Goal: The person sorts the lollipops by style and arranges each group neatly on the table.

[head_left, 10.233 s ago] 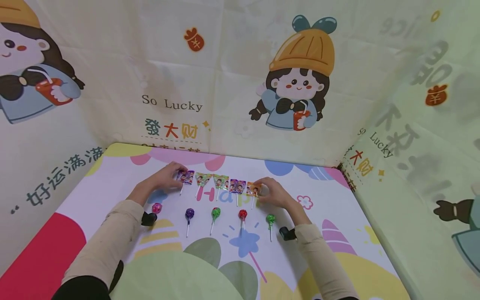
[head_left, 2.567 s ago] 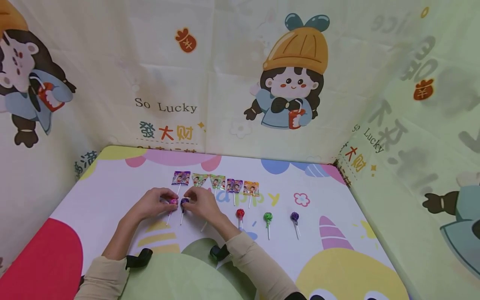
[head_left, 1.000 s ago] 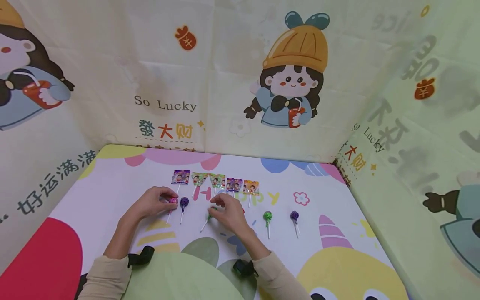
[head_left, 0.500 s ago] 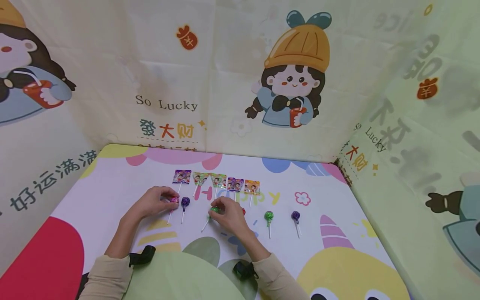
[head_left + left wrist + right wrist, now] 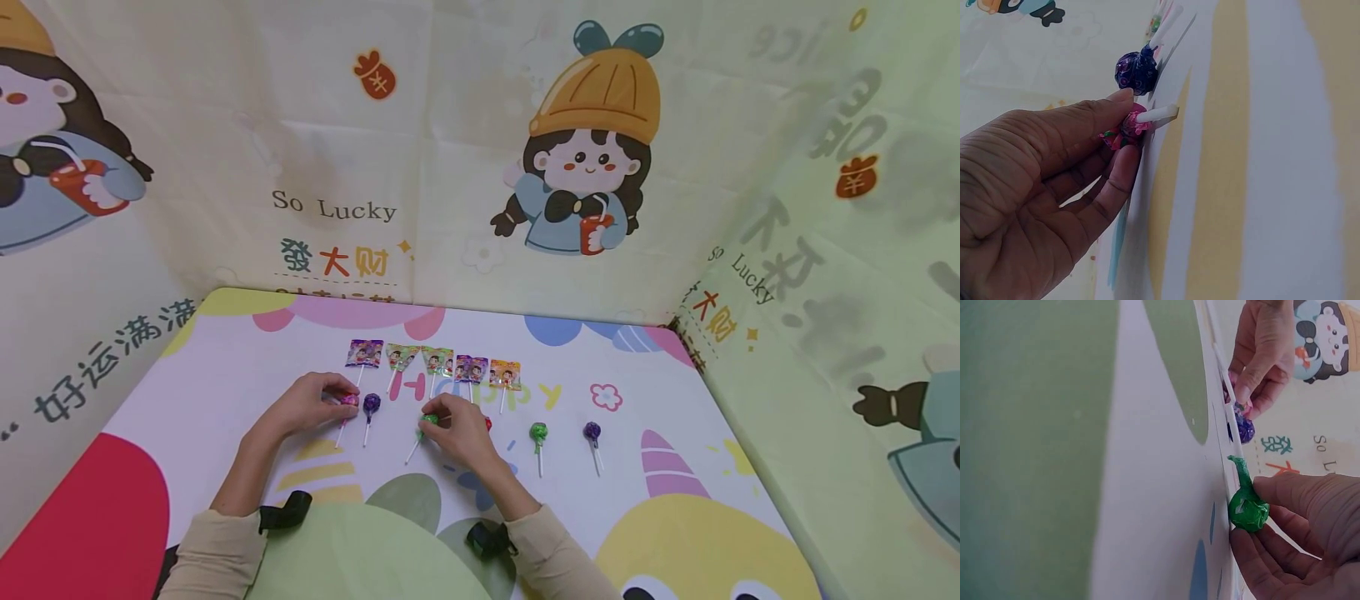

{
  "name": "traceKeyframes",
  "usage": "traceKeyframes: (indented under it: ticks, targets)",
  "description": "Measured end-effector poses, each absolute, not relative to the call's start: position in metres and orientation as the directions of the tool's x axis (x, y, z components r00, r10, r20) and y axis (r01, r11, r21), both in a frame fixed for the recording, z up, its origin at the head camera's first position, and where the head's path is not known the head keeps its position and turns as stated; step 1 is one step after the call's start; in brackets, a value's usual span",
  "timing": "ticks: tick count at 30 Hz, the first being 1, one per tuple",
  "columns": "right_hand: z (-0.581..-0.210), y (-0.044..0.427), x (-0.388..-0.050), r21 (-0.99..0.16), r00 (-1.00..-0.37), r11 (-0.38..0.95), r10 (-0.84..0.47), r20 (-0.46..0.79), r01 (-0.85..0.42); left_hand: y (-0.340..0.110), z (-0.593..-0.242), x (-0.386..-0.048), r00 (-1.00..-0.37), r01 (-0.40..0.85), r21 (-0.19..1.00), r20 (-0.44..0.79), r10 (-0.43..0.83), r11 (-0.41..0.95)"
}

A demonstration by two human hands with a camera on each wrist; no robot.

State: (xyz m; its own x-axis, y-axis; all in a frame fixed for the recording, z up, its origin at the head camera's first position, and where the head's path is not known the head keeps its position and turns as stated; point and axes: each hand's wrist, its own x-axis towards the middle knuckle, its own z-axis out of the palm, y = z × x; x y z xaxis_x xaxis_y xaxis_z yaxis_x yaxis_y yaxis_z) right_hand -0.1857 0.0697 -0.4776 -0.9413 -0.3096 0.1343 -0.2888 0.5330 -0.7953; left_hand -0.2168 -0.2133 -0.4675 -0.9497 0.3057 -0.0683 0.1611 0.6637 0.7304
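In the head view my left hand (image 5: pixel 309 404) pinches the round head of a pink lollipop (image 5: pixel 348 401) lying on the table. Close beside it, untouched, lies a purple lollipop (image 5: pixel 372 404). My right hand (image 5: pixel 461 429) has thumb and fingers on the head of a green lollipop (image 5: pixel 428 419), its stick slanting toward me. The right wrist view shows this green wrapper (image 5: pixel 1249 511) between thumb and fingertips. Behind the right hand a red lollipop (image 5: pixel 488 423) is mostly hidden. Farther right lie another green lollipop (image 5: pixel 538 432) and a purple one (image 5: pixel 592 432).
Behind the hands runs a row of flat-wrapped lollipops, from a purple packet (image 5: pixel 364 353) at left to an orange packet (image 5: pixel 506 374) at right. A printed cloth (image 5: pixel 465 167) hangs behind the patterned table (image 5: pixel 630 375) and along its sides.
Earlier both hands were at the flat-wrapped row. The pink and purple lollipops have since come close together. My right hand has left the purple one and moved right to the green one; the left stays.
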Motion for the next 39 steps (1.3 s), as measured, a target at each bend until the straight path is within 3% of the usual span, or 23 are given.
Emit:
traceKeyframes:
  ticks: [39]
  targets:
    - [-0.469, 0.040, -0.210, -0.820, -0.911, 0.460, -0.379, 0.165, -0.340, -0.212, -0.469, -0.217, -0.953, 0.142, 0.736, -0.078, 0.292, 0.662]
